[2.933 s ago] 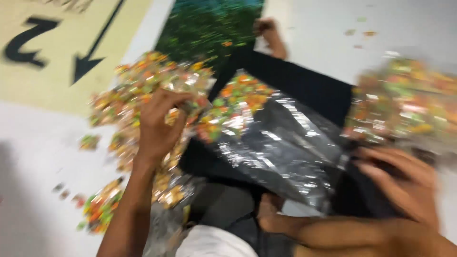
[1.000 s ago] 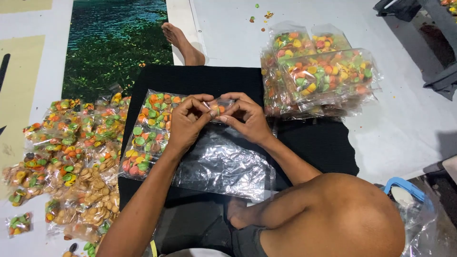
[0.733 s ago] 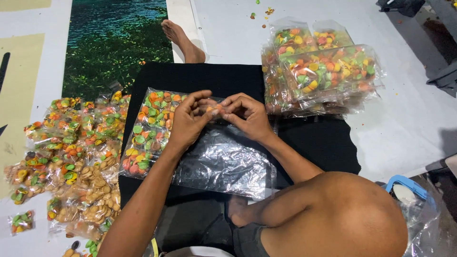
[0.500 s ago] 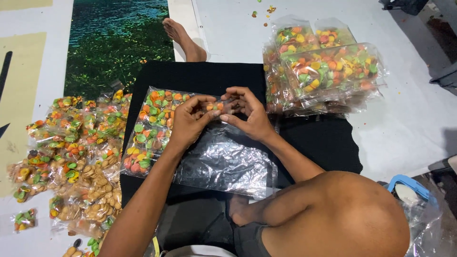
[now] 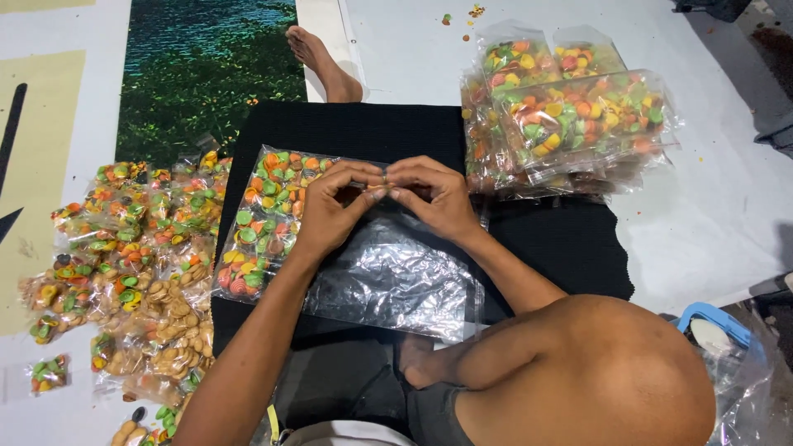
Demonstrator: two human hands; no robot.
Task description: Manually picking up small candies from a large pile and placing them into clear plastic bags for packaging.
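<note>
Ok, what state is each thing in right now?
left hand: pinching the bag's top edge
right hand: pinching the same edge, fingertips meeting the left
large clear bag: flat on black mat, partly filled with coloured snacks
black mat: spread flat
filled packs: stacked at right
small packs: scattered at left

left hand (image 5: 326, 216) + right hand (image 5: 434, 198): fingertips pinched together on clear bag (image 5: 388, 272) | bag on black cloth (image 5: 562, 239) | candy packets (image 5: 124, 248) left | packed stack (image 5: 570, 116) right
</note>
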